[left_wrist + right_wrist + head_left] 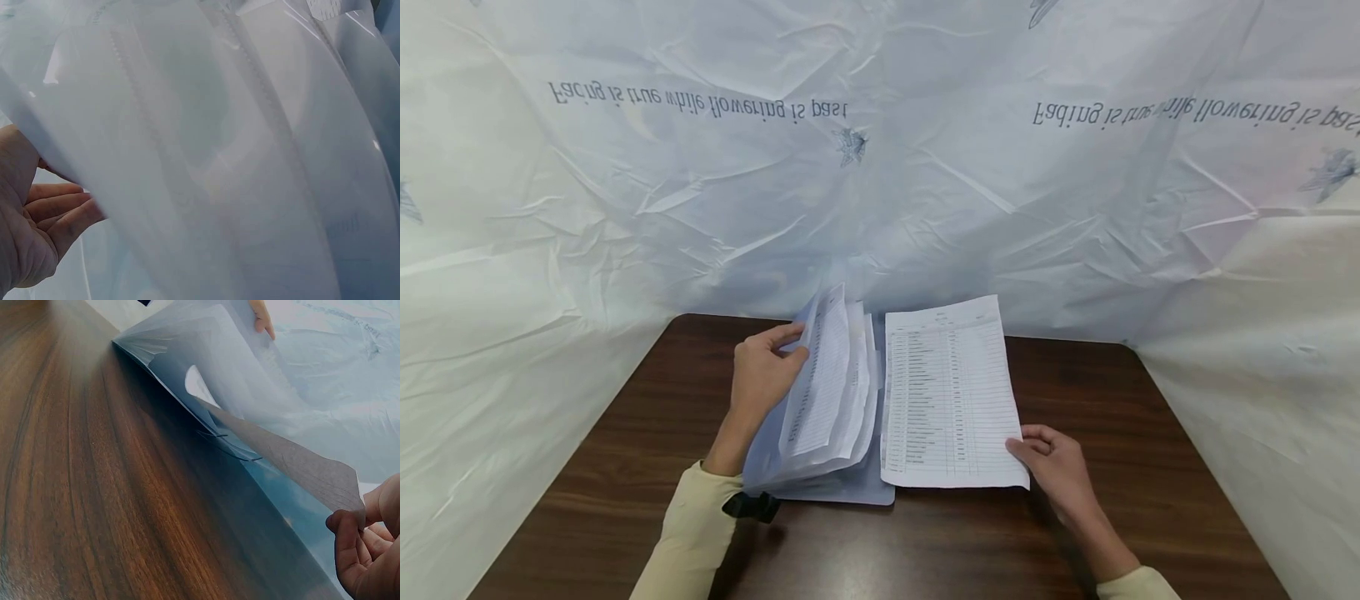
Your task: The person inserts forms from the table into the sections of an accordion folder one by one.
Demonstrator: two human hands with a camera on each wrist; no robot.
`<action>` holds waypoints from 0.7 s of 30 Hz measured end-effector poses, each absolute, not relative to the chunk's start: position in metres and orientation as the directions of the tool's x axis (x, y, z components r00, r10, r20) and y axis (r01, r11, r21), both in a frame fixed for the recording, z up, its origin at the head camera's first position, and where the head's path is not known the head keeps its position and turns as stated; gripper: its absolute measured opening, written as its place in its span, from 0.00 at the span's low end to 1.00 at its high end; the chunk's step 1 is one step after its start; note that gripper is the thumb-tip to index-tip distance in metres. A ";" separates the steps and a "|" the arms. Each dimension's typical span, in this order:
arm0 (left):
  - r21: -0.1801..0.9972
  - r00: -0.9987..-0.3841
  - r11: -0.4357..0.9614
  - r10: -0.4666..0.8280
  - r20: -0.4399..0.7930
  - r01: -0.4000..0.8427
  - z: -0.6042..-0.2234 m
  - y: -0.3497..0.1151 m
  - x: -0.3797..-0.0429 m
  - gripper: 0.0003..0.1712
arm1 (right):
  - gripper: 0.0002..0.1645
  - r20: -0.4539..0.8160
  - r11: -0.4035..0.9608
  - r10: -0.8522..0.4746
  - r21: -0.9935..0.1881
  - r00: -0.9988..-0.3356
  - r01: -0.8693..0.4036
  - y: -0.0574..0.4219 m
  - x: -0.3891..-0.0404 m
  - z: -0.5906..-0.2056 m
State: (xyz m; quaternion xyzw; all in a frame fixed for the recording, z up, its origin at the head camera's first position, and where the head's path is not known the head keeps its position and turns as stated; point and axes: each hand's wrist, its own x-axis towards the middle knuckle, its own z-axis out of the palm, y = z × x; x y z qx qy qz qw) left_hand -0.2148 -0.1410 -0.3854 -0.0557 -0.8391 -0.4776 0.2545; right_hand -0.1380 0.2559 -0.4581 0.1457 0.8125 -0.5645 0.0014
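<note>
A display folder (pixel 857 490) with a bluish clear cover lies part-open on the table, its plastic sleeves (pixel 827 383) holding printed pages. My left hand (pixel 763 371) pinches the left edge of the raised cover and sleeves between thumb and fingers. In the left wrist view the sleeves (pixel 206 187) fan out beside that hand (pixel 44 231). To the right, my right hand (pixel 1060 471) pinches the lower right edge of a loose printed sheet (pixel 951 392) with a table of rows. The right wrist view shows this sheet (pixel 287 456) lifted at the held corner, its far end near the sleeves.
The dark brown wooden table (pixel 962 550) extends on both sides of the folder. A wrinkled white plastic sheet (pixel 880 217) with printed lettering hangs along the back and sides. A black band (pixel 751 506) is on the left wrist, below a pale yellow sleeve (pixel 688 533).
</note>
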 end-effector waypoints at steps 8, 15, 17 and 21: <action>0.773 -0.862 0.535 -0.149 0.484 0.342 -0.385 -0.141 -0.214 0.19 | 0.21 -0.167 0.328 0.228 -0.915 -0.959 0.237 0.253 -0.138 -0.456; 0.771 -0.862 0.539 -0.150 0.485 0.340 -0.387 -0.142 -0.215 0.19 | 0.21 -0.159 0.336 0.206 -0.915 -0.966 0.222 0.246 -0.139 -0.455; 0.772 -0.861 0.535 -0.149 0.486 0.343 -0.388 -0.142 -0.215 0.19 | 0.20 -0.154 0.335 0.202 -0.917 -0.967 0.216 0.244 -0.139 -0.455; 0.775 -0.862 0.530 -0.149 0.485 0.345 -0.388 -0.142 -0.215 0.19 | 0.20 -0.147 0.336 0.195 -0.919 -0.970 0.207 0.241 -0.140 -0.455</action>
